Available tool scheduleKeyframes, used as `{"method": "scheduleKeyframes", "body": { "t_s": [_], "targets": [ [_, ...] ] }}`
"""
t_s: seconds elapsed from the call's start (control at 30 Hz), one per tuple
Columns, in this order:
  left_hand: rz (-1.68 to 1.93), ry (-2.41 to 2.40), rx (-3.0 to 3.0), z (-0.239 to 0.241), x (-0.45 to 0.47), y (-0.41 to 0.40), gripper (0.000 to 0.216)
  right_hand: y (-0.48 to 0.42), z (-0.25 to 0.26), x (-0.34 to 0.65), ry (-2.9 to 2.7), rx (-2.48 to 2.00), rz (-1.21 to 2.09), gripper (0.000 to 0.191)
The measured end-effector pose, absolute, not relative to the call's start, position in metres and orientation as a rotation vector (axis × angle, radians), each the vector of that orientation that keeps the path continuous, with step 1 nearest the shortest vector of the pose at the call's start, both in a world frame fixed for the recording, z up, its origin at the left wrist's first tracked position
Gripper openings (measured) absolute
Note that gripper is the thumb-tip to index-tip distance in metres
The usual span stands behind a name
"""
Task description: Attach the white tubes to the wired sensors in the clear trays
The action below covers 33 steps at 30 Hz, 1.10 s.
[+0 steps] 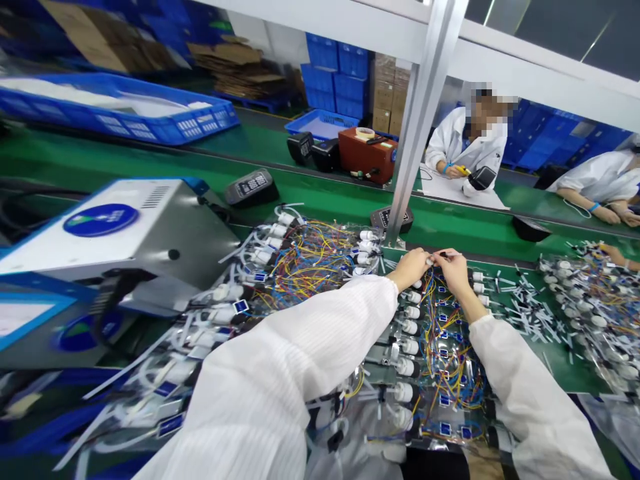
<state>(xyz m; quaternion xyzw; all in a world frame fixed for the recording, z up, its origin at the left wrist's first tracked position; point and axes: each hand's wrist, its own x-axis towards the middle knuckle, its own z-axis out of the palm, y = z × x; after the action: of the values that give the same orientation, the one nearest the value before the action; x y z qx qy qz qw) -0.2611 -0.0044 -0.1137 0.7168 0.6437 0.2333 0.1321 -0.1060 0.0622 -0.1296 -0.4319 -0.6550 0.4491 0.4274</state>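
Nearest the camera is the left sleeve [250, 400], white and loose, stretched over the white cylindrical units and thin coloured wires crowding the green desk [510, 268]. At the far end of the row of wired units, the left hand [411, 268] and right hand [454, 272] meet: the left fingers look pinched on a small pale part [429, 262], the right ones closed around a slim dark-and-white piece [448, 254], both too small to identify surely. Just below run yellow, red and blue wires [431, 313] between white cylinders [410, 346]. A cuff brushing across could snag a loop and tug a lead loose — the sleeves hang close over the tangle. The pinched part, if it slipped, might vanish among the wires; a sideways knock of the right forearm could scatter the short white tubes [533, 307].
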Motion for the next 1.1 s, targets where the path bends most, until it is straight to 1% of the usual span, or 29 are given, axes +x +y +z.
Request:
{"method": "scheduleKeyframes", "body": {
  "t_s": [0.17,0.5,0.83,1.1],
  "targets": [
    [0.664,1.885,2.037,-0.11,-0.26,-0.004,0.023,0.068,-0.136,-0.098,-1.756,-1.073,1.011,0.039],
    [0.652,1.895,1.999,-0.112,-0.261,-0.002,0.023,0.07,-0.142,-0.096,-1.884,-1.081,1.014,0.041],
    [0.674,1.9,1.993,-0.113,-0.26,-0.001,0.023,0.074,-0.146,-0.096,-1.865,-1.124,0.993,0.046],
    [0.673,1.898,1.986,-0.112,-0.26,0.0,0.021,0.073,-0.145,-0.095,-1.882,-1.097,1.01,0.043]
  ]
}}
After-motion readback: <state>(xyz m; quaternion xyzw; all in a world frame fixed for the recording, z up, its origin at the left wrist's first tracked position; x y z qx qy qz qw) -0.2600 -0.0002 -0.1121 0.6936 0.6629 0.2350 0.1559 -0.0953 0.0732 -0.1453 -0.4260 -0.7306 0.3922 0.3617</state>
